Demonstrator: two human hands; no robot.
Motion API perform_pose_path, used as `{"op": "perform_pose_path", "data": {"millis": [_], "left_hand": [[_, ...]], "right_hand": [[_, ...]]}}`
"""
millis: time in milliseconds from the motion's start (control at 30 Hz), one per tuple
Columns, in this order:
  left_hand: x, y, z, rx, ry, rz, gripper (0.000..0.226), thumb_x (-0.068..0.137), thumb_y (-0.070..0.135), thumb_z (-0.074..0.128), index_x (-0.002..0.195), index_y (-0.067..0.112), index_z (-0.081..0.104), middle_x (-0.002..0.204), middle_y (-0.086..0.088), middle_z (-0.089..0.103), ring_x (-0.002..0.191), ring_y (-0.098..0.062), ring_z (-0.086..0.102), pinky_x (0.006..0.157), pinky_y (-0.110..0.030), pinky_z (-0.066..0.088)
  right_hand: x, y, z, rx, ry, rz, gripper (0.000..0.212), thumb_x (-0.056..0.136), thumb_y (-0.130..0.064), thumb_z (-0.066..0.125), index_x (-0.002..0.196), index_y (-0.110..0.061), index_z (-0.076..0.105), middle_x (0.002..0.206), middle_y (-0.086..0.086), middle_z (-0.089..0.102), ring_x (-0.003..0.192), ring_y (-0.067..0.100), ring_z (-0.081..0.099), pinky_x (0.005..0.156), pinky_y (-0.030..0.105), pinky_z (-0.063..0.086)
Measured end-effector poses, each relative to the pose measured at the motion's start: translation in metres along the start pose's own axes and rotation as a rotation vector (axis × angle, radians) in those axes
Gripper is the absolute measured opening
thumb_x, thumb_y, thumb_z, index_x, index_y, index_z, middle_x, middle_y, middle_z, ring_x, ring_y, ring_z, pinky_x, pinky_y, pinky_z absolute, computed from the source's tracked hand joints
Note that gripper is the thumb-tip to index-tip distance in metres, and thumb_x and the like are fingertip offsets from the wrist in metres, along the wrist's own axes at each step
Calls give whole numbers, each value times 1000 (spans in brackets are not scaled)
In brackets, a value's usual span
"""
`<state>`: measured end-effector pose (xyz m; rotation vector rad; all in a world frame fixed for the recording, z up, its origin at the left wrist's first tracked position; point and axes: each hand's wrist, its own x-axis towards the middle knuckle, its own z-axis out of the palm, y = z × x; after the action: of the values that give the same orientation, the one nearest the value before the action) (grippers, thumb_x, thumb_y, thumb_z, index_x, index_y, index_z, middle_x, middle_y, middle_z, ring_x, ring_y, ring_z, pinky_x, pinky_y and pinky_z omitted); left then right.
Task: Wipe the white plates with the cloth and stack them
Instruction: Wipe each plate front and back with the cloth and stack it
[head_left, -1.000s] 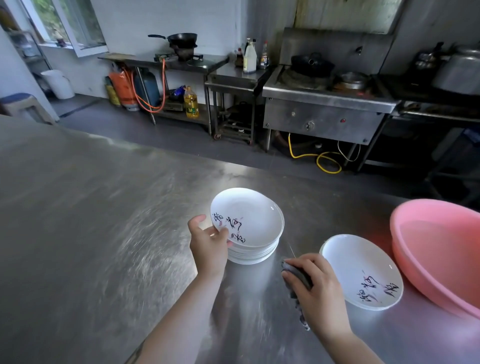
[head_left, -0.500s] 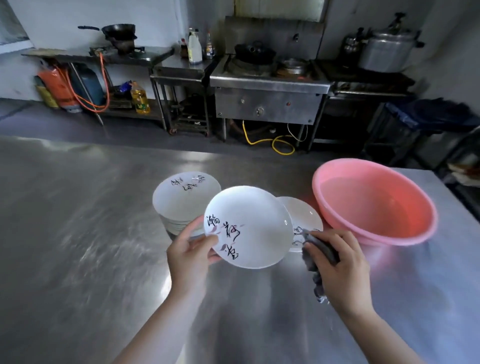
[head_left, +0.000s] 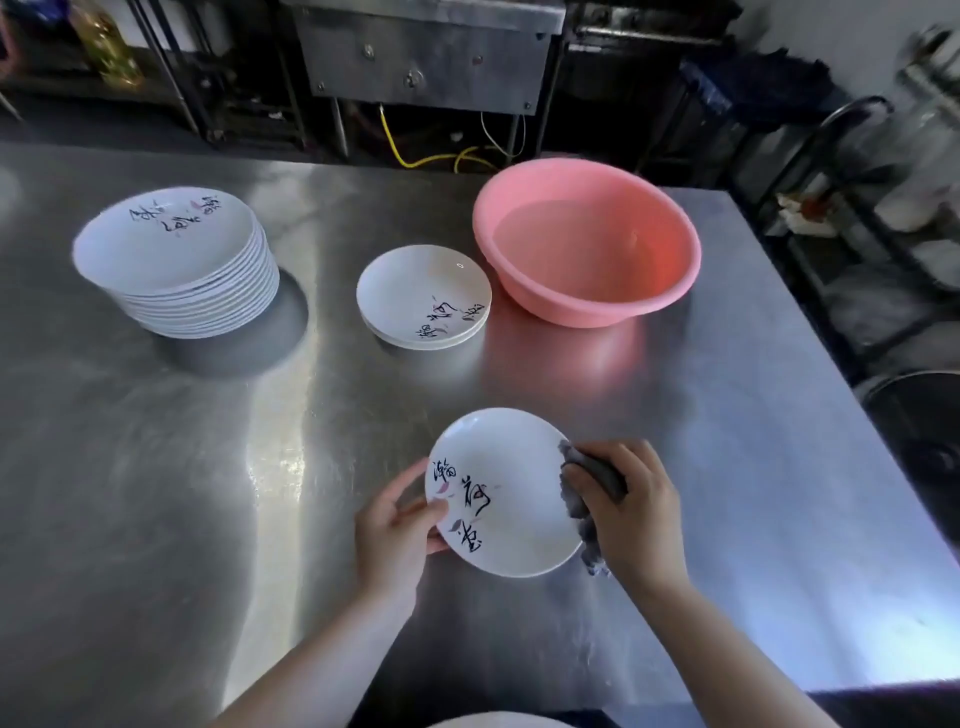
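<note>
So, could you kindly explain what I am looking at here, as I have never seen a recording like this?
There is no machine: a person wears a camera on the head, looking down at their own hands over a steel table. The left hand holds a white plate by its rim; the right hand presses a grey cloth against its other edge. Farther back stand a tall stack of plates, a short stack and a pink basin.

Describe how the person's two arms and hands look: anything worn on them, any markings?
Both forearms are bare as far as the picture shows, with no sleeves in view. The left hand and right hand wear no gloves; no rings, watch or bracelet are visible. No markings show on either arm.
</note>
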<state>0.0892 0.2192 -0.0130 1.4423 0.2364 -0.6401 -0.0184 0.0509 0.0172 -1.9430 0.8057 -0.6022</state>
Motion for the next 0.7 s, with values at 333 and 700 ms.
{"op": "perform_pose_path", "data": {"millis": [333,700], "left_hand": [[1,-24,-8,926,31,499,63,80,14,78,138,19,55,134,-1,51,125,-21,47,107,-41,43],[32,-28,-2,1372,-303,696,81,91,50,59,156,14,25,165,8,6,147,-1,-14,111,-9,-18]], "right_hand": [[-11,28,19,-458,-329,-326,13,79,-8,73,91,-15,73,95,-9,66,88,26,56,79,30,48],[26,38,53,-598,-300,-346,27,87,-7,64,110,-19,72,121,-8,65,96,27,55,66,38,53]]}}
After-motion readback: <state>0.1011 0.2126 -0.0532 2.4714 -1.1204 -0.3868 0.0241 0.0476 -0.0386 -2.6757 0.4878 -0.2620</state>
